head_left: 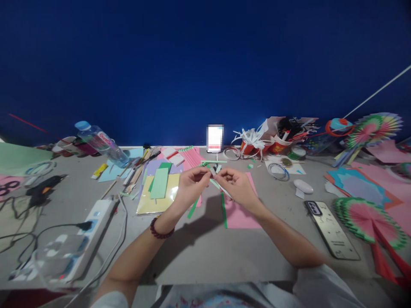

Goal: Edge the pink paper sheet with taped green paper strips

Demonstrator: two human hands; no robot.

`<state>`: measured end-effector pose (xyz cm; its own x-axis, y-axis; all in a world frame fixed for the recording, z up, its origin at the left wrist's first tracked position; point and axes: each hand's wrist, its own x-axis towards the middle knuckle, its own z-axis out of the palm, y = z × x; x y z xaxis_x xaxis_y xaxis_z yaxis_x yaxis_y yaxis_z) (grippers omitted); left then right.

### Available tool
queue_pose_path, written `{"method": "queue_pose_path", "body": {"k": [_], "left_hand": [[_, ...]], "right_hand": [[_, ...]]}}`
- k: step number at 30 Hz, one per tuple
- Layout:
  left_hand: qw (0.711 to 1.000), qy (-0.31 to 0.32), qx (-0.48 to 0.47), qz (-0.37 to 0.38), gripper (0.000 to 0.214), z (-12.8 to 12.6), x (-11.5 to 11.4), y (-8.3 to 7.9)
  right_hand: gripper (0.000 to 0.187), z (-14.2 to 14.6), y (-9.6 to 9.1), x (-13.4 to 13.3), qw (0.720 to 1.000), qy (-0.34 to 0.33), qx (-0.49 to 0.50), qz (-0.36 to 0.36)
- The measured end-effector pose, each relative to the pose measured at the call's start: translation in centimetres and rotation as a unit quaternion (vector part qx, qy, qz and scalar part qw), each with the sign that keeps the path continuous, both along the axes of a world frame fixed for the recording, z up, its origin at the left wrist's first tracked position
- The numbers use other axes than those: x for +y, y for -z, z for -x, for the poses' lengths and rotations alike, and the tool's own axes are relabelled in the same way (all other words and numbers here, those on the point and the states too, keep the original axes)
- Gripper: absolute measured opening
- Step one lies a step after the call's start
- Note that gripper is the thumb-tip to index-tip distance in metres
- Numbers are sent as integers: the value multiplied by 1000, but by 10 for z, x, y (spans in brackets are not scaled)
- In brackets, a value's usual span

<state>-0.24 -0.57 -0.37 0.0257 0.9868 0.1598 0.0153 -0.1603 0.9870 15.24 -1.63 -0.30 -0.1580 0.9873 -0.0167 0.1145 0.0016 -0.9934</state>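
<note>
My left hand [190, 185] and my right hand [236, 185] meet above the middle of the grey table [205, 252]. Both pinch a small piece of folded green and white paper [213, 172] between fingertips. Green paper strips [224, 208] hang or lie just below the hands, over a pink sheet [242, 214]. A dark bead bracelet [160, 231] circles my left wrist. What exactly sits inside the pinch is too small to make out.
Left: a power strip [93, 222] with cables, a black glue gun [43, 188], a water bottle [99, 141], stacked coloured paper [159, 188]. Right: a phone [332, 231], pleated paper fans [366, 218], red cups [276, 145], tape rolls [278, 171]. A lit phone [215, 138] stands at the back.
</note>
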Motion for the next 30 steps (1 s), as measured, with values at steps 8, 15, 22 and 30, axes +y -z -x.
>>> {"method": "queue_pose_path", "body": {"k": [8,15,22,30], "left_hand": [[1000,4,14,-13,9,1,0,3],[1000,1,20,-20,10,1,-1,1],[999,5,30,-31,13,1,-1,2],[998,-28,41,-29,19,0,0,0]], "right_hand": [[27,-1,1,0,1000,-4,-8,-7],[28,-1,1,0,1000,-3,-8,-11],[25,-1,1,0,1000,-13,-17,-8],[23,1,2,1,1000,-3,-15,-9]]}}
